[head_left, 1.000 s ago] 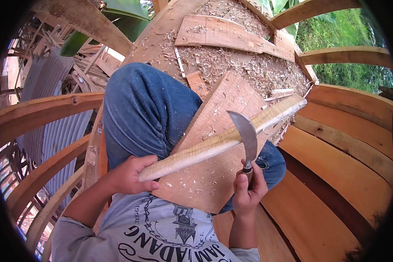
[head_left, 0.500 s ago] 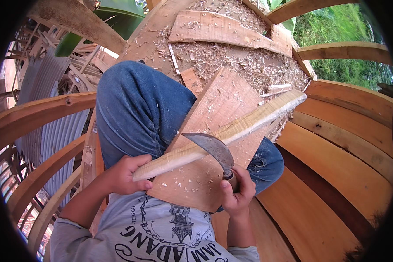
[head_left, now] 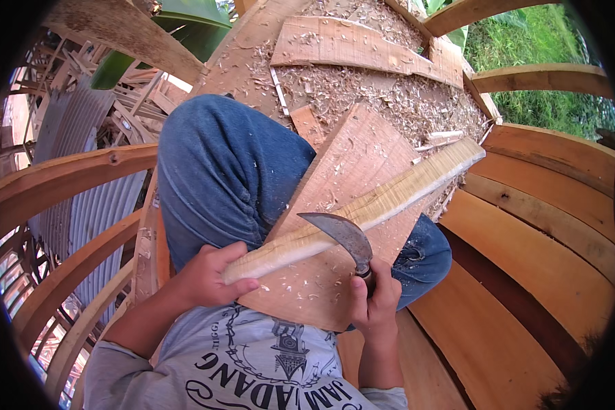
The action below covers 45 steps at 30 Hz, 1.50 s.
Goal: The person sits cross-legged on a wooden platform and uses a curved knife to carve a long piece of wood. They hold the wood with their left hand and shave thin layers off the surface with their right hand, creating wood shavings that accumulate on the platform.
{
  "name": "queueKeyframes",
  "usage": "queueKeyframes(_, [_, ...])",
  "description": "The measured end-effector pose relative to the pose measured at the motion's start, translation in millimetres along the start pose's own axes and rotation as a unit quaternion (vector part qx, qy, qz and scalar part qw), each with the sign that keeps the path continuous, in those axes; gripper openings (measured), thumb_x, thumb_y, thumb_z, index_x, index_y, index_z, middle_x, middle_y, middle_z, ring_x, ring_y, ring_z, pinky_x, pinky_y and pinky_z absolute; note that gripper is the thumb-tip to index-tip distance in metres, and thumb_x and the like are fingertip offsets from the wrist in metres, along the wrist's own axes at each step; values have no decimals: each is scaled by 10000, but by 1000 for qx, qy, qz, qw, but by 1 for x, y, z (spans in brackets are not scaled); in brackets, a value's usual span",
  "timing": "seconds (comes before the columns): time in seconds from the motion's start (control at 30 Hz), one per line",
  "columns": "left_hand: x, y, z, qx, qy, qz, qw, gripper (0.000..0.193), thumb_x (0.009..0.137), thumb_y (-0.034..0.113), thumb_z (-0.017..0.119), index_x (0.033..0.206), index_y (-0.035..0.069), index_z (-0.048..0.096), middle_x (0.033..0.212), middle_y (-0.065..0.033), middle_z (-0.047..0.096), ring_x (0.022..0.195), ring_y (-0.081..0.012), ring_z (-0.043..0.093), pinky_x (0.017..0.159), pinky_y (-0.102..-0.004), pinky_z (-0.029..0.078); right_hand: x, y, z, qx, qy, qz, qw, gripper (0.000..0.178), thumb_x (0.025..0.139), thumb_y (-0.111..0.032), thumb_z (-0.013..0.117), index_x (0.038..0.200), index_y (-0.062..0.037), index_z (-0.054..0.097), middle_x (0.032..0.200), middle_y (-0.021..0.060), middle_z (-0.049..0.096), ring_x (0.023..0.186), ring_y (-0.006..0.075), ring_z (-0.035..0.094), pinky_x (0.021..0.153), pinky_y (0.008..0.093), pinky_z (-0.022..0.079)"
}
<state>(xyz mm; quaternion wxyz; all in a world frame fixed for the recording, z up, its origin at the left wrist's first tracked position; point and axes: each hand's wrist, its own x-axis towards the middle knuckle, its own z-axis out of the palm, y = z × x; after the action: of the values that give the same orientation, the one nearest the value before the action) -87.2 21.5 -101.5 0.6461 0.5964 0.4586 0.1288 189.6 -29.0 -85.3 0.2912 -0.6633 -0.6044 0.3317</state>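
A pale wooden bar (head_left: 396, 195) slants across a board (head_left: 369, 150), overhanging its left and right edges. The left hand (head_left: 215, 275) curls around the bar's near end; the right hand (head_left: 377, 299) closes around a hooked knife (head_left: 352, 239) (blade curving leftward). Shavings (head_left: 396, 106) lie beyond the board's far edge.

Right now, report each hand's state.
Left hand: closed, holding the near end of the pale wooden bar.
Right hand: closed, holding the curved-blade knife.
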Motion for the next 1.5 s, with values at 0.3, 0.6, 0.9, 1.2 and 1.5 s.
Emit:
queueKeyframes(0.3, [-2, -3, 6, 33, 32, 39, 998, 316, 776, 256, 717, 758, 20, 508, 550, -133, 509, 492, -287, 591, 467, -313, 433, 6, -2, -11, -90, 6, 23, 996, 272, 759, -241, 722, 794, -12, 582, 512, 89, 468, 419, 207, 488, 425, 299, 378])
queueKeyframes(0.6, [-2, -1, 8, 39, 50, 43, 997, 311, 778, 255, 715, 750, 27, 505, 545, -134, 516, 488, -296, 590, 464, -326, 437, 21, 9, -11, -167, 71, 4, 983, 374, 754, -333, 738, 659, -24, 551, 482, 60, 401, 405, 168, 418, 418, 277, 338])
queueKeyframes(0.9, [-2, -8, 3, -7, 31, 26, 999, 352, 802, 298, 681, 744, 11, 485, 548, -140, 460, 467, -248, 536, 473, -304, 407, 26, 41, -61, -84, 265, 83, 957, 552, 862, -457, 605, 584, -31, 389, 481, 1, 281, 471, 78, 269, 423, 266, 198])
queueKeyframes(1.2, [-2, -7, 4, -31, 25, 18, 999, 372, 824, 327, 651, 751, 10, 471, 563, -143, 451, 473, -257, 518, 483, -304, 403, 25, 3, 7, -100, 58, 48, 992, 450, 732, -425, 728, 625, -34, 533, 465, 79, 403, 397, 213, 428, 409, 301, 352])
queueKeyframes(1.5, [-2, -6, 2, -18, 17, 31, 999, 358, 820, 304, 660, 769, 8, 464, 570, -164, 447, 494, -315, 524, 485, -330, 402, 37, 22, -5, -192, 116, -29, 974, 540, 693, -510, 728, 577, -40, 489, 469, 64, 366, 394, 207, 388, 395, 298, 314])
